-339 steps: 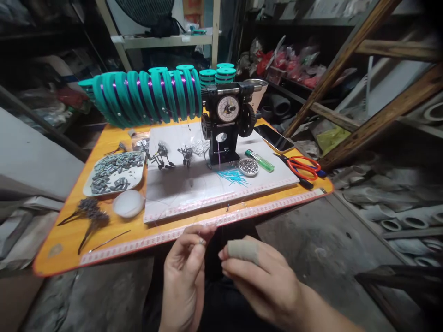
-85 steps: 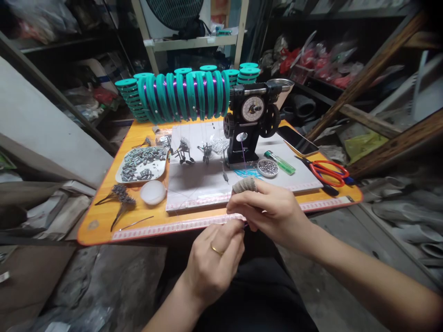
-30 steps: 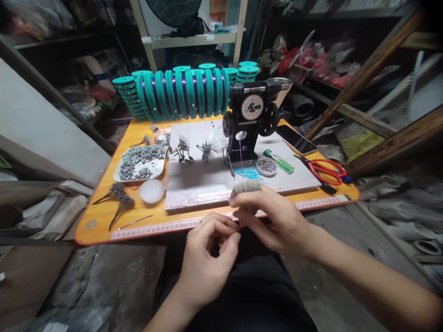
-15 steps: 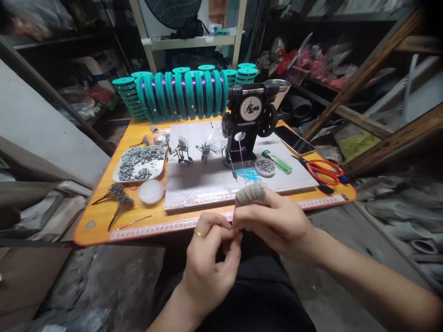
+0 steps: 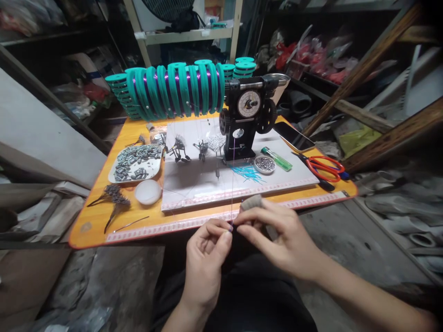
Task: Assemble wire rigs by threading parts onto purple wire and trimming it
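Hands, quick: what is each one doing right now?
Left hand: fingertips pinched shut on the thin purple line running down from the black winding machine.
Right hand: pinched on the same line.

Dim, cluttered storeroom. Orange table (image 5: 104, 216) on a grey concrete floor (image 5: 346, 240); white shelving (image 5: 180, 34) behind, timber beams (image 5: 363, 69) at right.

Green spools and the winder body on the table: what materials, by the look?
Green spools: likely moulded plastic, matte teal, uniform colour, wound with glossy purple line. Winder: black body, probably painted metal or hard plastic, unclear which; pale dial face, toothed side wheels.
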`<state>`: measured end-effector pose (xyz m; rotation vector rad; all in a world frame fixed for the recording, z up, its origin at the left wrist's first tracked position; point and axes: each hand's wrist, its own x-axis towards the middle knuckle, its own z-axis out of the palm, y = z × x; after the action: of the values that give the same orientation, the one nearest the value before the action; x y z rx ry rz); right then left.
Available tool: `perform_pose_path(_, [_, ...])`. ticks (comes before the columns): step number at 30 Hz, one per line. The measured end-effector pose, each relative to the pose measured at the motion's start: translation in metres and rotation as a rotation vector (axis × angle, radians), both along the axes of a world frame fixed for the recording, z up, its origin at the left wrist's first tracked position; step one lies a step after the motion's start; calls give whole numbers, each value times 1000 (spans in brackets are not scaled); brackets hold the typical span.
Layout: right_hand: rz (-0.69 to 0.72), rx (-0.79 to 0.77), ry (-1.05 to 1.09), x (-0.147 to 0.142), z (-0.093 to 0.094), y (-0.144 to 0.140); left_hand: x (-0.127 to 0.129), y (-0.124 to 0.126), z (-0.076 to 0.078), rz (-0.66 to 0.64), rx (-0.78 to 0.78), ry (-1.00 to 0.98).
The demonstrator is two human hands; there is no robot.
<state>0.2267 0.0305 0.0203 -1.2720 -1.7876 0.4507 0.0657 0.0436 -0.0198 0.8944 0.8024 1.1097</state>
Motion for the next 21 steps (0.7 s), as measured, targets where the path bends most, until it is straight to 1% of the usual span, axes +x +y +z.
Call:
perform_pose_path(2, [49,-231,104,-3,-7,-4,4,-4,-2,-6,-187,-148])
perform_pose_path(4, [36,-355,220,-6,-15,-6,8,-5,-4,-10,-270,-203])
perform_pose_path(6, [25,-379,292,-7,-20,-8,10,-6,-4,-24,-291,-217])
perform_pose_path(7, [33,-358,296,-7,-22,-9,11,-6,-4,-37,-291,-216])
perform_pose_path(9, [55,-241,204,-4,-24,-13,10,-5,-3,-63,-261,-198])
perform_pose_path(13, [80,195,-263,8,-21,-20,7,-4,-3,-92,-104,-79])
perform_pose_path(15, [105,347,-413,14,-18,-18,4,-3,-3,-98,-15,22])
perform_pose_path(16, [122,397,-439,16,-15,-16,2,-2,-3,-86,49,84])
perform_pose_path(18, [170,456,-424,18,-10,-8,-1,0,0,-39,232,217])
perform_pose_path(19, [204,458,-404,18,-7,-3,-3,2,2,-13,339,285])
perform_pose_path(21, [279,402,-399,16,-3,7,-7,5,7,26,551,422])
